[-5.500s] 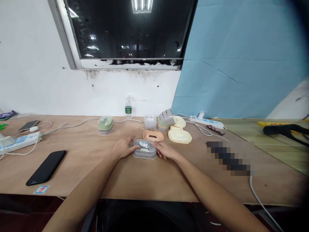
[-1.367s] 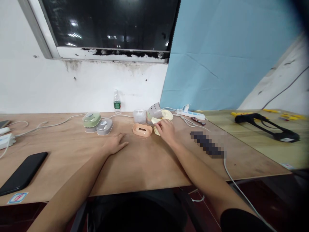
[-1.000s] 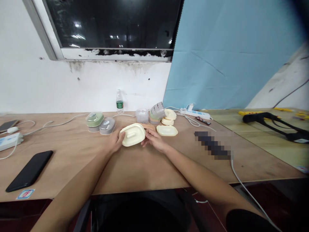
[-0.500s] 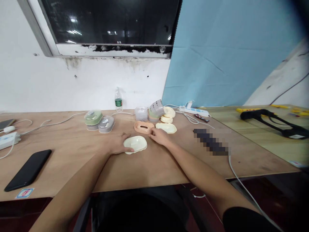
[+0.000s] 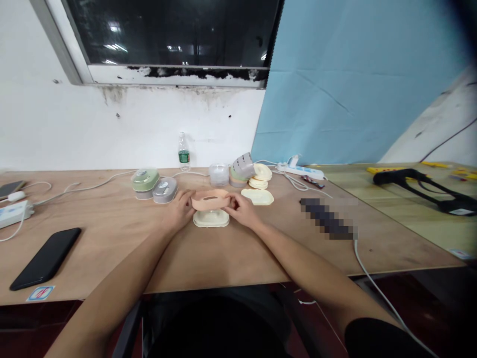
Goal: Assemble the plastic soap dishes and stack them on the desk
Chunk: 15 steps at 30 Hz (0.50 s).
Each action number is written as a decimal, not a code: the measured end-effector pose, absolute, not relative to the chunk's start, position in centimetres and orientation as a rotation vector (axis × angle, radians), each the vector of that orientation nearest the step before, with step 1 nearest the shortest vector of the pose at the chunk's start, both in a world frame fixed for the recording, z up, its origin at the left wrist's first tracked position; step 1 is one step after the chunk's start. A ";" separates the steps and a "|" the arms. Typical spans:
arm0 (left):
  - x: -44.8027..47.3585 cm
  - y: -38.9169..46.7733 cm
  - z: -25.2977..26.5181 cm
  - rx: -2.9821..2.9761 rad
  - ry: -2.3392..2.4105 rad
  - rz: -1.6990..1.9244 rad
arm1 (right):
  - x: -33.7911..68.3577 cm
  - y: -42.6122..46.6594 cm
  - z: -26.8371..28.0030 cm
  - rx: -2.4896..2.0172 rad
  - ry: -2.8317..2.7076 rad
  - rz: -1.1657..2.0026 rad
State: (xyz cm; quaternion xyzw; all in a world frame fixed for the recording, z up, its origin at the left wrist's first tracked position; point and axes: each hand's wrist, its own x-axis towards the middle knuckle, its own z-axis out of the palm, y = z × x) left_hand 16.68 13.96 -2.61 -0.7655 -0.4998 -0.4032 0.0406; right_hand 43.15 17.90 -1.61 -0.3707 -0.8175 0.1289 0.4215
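Observation:
Between both hands is a peach-coloured oval plastic tray with a slot in its middle. My left hand grips its left end and my right hand its right end. The tray is held over a cream oval dish on the table and hides the dish's far part. To the right of the tray lies another cream oval piece, flat on the tabletop.
Green and grey lidded boxes stand to the left. Behind are a clear container, tilted grey cup, stacked cream pieces, a bottle and a power strip. A black phone lies front left.
The peach tray has been lifted and moved left, over the cream dish. My left hand has let go of that dish and taken hold of the tray's left end.

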 end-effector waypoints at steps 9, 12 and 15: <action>18.3 12.0 -0.5 -2.412 -1.910 -0.871 | 42.1 18.7 -2.1 -1.108 -1.921 0.603; 18.4 12.3 -0.6 -2.461 -2.048 -0.505 | 41.7 19.7 -3.0 -1.272 -2.043 0.781; 18.3 12.7 -0.9 -2.481 -2.128 -0.303 | 41.4 20.3 -3.3 -1.392 -2.085 0.758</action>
